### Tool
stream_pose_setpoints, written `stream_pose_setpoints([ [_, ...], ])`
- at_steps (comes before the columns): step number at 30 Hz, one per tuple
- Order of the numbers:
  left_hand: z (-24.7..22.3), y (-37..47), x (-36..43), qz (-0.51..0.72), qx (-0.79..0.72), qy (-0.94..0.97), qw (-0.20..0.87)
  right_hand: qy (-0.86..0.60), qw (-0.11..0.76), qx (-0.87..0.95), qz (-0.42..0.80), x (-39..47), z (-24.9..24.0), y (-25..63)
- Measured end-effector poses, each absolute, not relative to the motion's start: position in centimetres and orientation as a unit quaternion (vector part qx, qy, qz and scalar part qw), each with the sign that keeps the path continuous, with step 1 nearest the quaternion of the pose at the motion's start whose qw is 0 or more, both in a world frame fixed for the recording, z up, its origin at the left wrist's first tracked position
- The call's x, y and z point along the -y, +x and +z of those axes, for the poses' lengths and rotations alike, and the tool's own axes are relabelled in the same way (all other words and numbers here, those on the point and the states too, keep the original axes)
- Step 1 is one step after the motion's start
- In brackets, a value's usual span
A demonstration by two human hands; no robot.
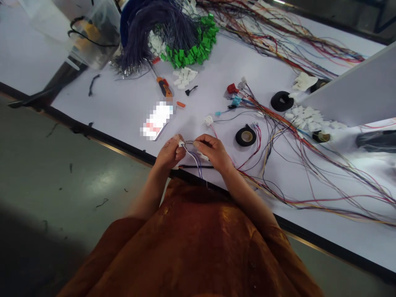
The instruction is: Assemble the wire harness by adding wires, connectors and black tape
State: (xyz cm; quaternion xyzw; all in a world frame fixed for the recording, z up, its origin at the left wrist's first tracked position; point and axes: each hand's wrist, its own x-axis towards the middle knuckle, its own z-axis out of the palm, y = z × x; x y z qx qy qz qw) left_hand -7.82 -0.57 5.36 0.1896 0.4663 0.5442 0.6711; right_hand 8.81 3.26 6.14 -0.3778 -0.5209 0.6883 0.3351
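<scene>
Close to the table's front edge, my left hand (170, 152) pinches a small white connector (181, 143) between thumb and fingers. White and purple wires (196, 159) run from it down toward the edge. My right hand (213, 150) is just to the right, thumb and forefinger pressed together on a thin wire (188, 142) that leads to the connector. A white connector housing (208, 120) lies on the table beyond my right hand. Another white piece (202, 156) is partly hidden under that hand.
A black tape roll (246, 136) lies right of my hands, beside a long wire bundle (278, 121). Farther off are a screwdriver (163, 86), a bundle with green connectors (194, 51), another tape roll (282, 101) and white connectors (306, 119). A blurred bright rectangle (157, 119) lies left.
</scene>
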Motion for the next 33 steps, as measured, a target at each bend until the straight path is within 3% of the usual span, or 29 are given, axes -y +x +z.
stream_pose_setpoints([
  [9, 5.4, -7.2, 0.0, 0.507, -0.462, 0.092, 0.722, -0.367, 0.317, 0.506, 0.713, -3.1, 4.9, 8.1],
  [20, 5.0, -6.6, 0.5, 0.508, -0.507, 0.158, 0.678, -0.369, 0.300, 0.562, 0.676, -3.5, 4.2, 8.5],
  [27, 4.5, -6.5, 1.6, 0.546, -0.536, 0.340, 0.547, -0.393, 0.317, 0.608, 0.612, -2.4, 4.5, 8.6],
  [33, 4.2, -6.0, 1.5, 0.567, -0.508, 0.288, 0.581, -0.390, 0.352, 0.616, 0.586, -1.4, 5.2, 9.1],
])
